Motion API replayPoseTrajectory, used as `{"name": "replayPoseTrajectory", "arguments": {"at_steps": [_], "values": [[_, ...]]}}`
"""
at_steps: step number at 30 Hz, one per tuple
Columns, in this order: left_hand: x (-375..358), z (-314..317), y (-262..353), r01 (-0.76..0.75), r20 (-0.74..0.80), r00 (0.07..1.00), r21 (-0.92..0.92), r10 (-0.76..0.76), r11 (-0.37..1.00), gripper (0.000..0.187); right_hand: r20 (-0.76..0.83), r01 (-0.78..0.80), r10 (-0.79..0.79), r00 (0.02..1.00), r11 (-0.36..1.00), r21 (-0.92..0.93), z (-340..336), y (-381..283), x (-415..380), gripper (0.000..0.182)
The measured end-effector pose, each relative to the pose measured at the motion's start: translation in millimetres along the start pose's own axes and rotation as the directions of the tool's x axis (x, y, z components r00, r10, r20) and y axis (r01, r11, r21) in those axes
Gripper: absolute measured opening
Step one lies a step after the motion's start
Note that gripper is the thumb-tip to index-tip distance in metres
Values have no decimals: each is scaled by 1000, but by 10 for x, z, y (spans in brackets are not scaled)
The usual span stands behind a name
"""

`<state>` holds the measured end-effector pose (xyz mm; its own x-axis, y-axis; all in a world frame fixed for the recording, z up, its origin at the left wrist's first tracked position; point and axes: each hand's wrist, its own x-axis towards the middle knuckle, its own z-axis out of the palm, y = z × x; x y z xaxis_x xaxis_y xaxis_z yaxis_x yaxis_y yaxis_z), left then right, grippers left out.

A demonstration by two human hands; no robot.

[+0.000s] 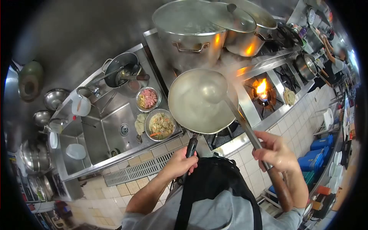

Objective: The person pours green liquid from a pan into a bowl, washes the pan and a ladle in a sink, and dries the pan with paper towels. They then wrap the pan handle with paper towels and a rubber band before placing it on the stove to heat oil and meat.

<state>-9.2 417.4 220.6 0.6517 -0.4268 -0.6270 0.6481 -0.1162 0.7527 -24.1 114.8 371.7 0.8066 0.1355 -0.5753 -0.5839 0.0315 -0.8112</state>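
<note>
My left hand point(183, 163) is wrapped round the black handle of a wide wok point(177, 100) on the near side of the stove. Pale, cloudy liquid fills part of the wok. In my right hand point(276, 151) is a long-handled ladle point(242, 120) with a wooden grip end. Its bowl rests over or in the liquid, near the wok's middle. Left of the wok stand a bowl of shredded vegetables point(161, 125) and a smaller bowl of pink chopped pieces point(148, 99).
A burner flame point(262, 90) burns in the open right of the wok. Behind stand large steaming stockpots point(188, 28). A steel sink point(105, 130) lies left, with a utensil pot point(120, 63) above it. Blue bins point(314, 157) stand right; another person point(339, 63) is far right.
</note>
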Motion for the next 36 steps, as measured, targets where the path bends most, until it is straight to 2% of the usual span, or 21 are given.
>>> {"name": "replayPoseTrajectory", "arguments": {"at_steps": [2, 3, 7, 8, 10, 14, 16, 18, 19, 21, 22, 24, 28, 30, 31, 33, 34, 36], "values": [[32, -15, -30, 3, -7, 1000, 15, -3, 1000, 14, -6, 10, -13, 1000, 949, -316, -35, 53, -28, 70], [41, -24, -40, -2, -11, 1000, 13, 2, 1000, 14, -25, 78, -94, 995, 923, -376, -28, 80, -43, 68], [61, -74, -97, -15, -2, 1000, -16, 15, 1000, 15, -125, 174, -218, 968, 941, -291, 49, -165, -93, 72], [74, -87, -103, -9, -3, 1000, -24, 9, 1000, 17, -132, 244, -286, 949, 933, -266, 73, -233, -31, 75], [82, -122, -109, -9, 7, 1000, -48, 10, 999, 16, -120, 394, -443, 888, 870, -297, 210, -481, 141, 74], [110, -224, -159, -37, 25, 999, -74, 39, 997, 15, -74, 412, -482, 873, 811, -416, 419, -1098, 674, 70], [119, -270, -162, -43, 26, 999, -72, 45, 996, 15, -49, 468, -578, 814, 705, -533, 542, -1310, 1030, 71], [124, -315, -153, -35, 21, 999, -71, 36, 997, 14, -21, 545, -698, 715, 577, -608, 613, -1400, 1471, 69], [128, -339, -146, -36, 21, 999, -73, 37, 997, 14, -20, 545, -698, 715, 576, -609, 645, -1451, 1640, 69], [133, -391, -146, -27, 25, 999, -98, 30, 995, 14, 2, 523, -663, 748, 588, -617, 705, -1530, 1911, 40], [139, -420, -155, -28, 24, 999, -100, 30, 995, 14, 4, 523, -662, 749, 587, -618, 719, -1551, 2013, 40], [156, -468, -177, -30, 38, 999, -105, 34, 994, 15, -45, 446, -573, 819, 683, -579, 743, -1584, 2154, 28], [127, -531, -133, -29, 38, 999, -93, 33, 995, 16, 10, 421, -483, 875, 752, -507, 777, -1681, 2147, 24], [117, -548, -123, -22, 29, 999, -91, 25, 996, 17, 109, 451, -501, 859, 639, -623, 761, -1688, 2112, 23], [115, -552, -120, -21, 28, 999, -90, 24, 996, 17, 108, 451, -500, 859, 640, -622, 700, -1671, 2138, 23], [107, -558, -116, -35, 24, 999, -93, 37, 995, 18, 137, 533, -536, 833, 713, -455, 567, -1650, 2227, 22], [102, -558, -111, -34, 24, 999, -91, 37, 995, 18, 44, 396, -403, 914, 911, 117, 627, -1694, 2243, 16], [93, -549, -98, -40, 22, 999, -91, 42, 995, 18, 230, 191, -331, 915, 859, 475, 488, -1777, 2285, 20]]}}
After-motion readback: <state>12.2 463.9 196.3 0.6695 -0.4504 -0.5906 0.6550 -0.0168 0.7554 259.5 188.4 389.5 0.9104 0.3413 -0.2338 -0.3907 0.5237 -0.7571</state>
